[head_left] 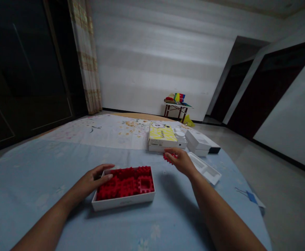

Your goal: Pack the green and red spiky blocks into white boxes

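Note:
My left hand [94, 177] grips the left end of a white box [124, 201], thumb over the rim and fingers along the far side. Inside the box lie several red toothed pieces [122, 184]; one near the right end has a square opening. Raised over the table to the right of the box, my right hand [181, 160] pinches a red toothed piece [170, 157], part of it hidden by the fingers. Just beyond that hand sits a yellow and white box [162, 135] with a cartoon figure on top.
Right of the yellow box are a white box [198, 141] and a white tray [204, 169] with recesses. A blue clip-like thing [251, 197] lies near the right edge of the cloth-covered table [71, 160]. A small side table [178, 104] stands by the wall.

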`<state>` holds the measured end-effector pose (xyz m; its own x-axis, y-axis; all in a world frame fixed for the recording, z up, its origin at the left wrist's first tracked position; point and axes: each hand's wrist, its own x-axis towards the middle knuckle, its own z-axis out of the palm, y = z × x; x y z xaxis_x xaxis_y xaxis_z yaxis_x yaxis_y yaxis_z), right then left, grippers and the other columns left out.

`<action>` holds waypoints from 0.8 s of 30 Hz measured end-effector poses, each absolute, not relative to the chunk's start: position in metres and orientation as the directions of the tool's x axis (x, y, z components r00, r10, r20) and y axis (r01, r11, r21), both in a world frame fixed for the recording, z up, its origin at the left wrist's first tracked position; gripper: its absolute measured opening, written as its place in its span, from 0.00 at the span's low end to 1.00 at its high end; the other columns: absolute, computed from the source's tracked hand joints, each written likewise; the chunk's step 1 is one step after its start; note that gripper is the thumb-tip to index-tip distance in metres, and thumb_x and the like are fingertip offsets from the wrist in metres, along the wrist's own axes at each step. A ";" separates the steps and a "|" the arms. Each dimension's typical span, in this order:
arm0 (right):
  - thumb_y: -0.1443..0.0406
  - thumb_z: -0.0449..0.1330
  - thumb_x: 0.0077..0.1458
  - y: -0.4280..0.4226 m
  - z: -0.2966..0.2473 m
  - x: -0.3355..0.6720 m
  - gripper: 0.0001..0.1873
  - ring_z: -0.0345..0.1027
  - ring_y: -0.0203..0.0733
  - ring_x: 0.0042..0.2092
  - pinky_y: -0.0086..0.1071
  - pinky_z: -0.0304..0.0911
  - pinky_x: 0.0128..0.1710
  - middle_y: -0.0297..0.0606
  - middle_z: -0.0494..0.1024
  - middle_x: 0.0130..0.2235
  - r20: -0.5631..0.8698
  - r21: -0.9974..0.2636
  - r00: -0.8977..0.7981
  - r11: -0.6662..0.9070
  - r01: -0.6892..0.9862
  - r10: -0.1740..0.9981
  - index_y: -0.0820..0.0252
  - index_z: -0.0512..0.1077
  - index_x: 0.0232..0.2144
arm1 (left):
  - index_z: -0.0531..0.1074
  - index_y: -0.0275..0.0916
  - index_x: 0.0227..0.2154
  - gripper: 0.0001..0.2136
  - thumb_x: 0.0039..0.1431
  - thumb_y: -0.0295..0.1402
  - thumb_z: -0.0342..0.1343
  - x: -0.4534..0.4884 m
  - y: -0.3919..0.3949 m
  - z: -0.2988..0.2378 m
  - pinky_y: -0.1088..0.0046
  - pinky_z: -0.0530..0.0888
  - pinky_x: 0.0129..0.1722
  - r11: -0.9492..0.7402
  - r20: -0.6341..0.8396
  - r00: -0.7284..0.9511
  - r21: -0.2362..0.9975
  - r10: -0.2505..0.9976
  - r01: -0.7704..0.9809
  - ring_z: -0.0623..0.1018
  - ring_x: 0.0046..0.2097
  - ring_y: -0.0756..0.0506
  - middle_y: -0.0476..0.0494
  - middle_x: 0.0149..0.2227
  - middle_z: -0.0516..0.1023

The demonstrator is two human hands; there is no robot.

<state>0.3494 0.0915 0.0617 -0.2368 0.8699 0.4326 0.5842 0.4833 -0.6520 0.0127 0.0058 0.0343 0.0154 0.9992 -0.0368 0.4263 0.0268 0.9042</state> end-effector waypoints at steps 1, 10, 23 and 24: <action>0.59 0.55 0.51 0.094 0.059 0.357 0.14 0.71 0.43 0.38 0.37 0.65 0.41 0.40 0.78 0.37 0.422 -0.660 -0.211 0.458 0.596 0.882 0.59 0.74 0.37 | 0.69 0.41 0.45 0.25 0.45 0.48 0.56 0.013 0.005 0.036 0.65 0.70 0.47 0.030 -0.033 0.000 0.902 0.999 0.430 0.75 0.45 0.41 0.44 0.42 0.78; 0.60 0.55 0.50 0.114 0.047 0.384 0.14 0.71 0.42 0.39 0.36 0.64 0.43 0.39 0.78 0.37 0.424 -0.661 -0.135 0.408 0.630 0.895 0.59 0.74 0.38 | 0.76 0.39 0.33 0.22 0.47 0.52 0.50 0.012 0.006 0.040 0.67 0.70 0.45 0.004 0.037 -0.079 0.888 0.996 0.460 0.76 0.41 0.42 0.42 0.36 0.80; 0.63 0.56 0.49 0.136 0.006 0.399 0.18 0.66 0.46 0.48 0.38 0.57 0.50 0.41 0.75 0.45 0.380 -0.515 -0.133 0.329 0.792 0.916 0.58 0.72 0.44 | 0.75 0.43 0.35 0.19 0.44 0.49 0.56 0.002 0.010 0.038 0.65 0.72 0.44 -0.008 -0.005 0.021 0.824 1.000 0.566 0.75 0.44 0.40 0.42 0.43 0.77; 0.63 0.56 0.49 0.135 0.004 0.397 0.19 0.65 0.46 0.50 0.39 0.56 0.51 0.41 0.74 0.46 0.371 -0.506 -0.159 0.343 0.792 0.915 0.58 0.71 0.45 | 0.75 0.43 0.35 0.19 0.43 0.49 0.57 0.002 0.009 0.037 0.65 0.72 0.45 -0.004 -0.010 0.023 0.837 1.000 0.548 0.75 0.45 0.39 0.42 0.44 0.76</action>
